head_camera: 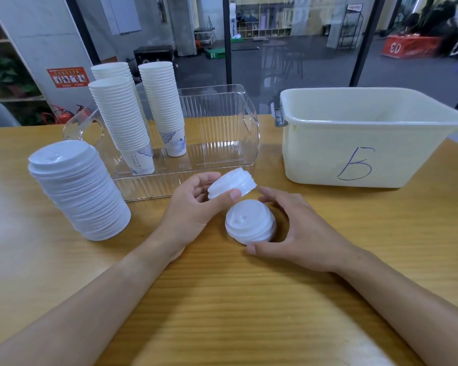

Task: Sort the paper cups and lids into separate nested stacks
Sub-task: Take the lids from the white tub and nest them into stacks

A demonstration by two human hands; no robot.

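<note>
My left hand (193, 204) holds a short nested stack of white lids (233, 182), tilted, just above the table. My right hand (296, 225) curls round a second short stack of white lids (250, 220) that rests on the table, thumb at its near side and fingers behind it. A tall leaning stack of white lids (77, 188) stands on the table at the left. Three tall stacks of nested white paper cups (122, 120) (164, 107) stand in a clear plastic tray (222, 143) behind the hands; the third is partly hidden.
A cream plastic bin marked "B" (365, 143) sits at the right rear of the wooden table (222, 299). Glass walls and a room lie beyond the table's far edge.
</note>
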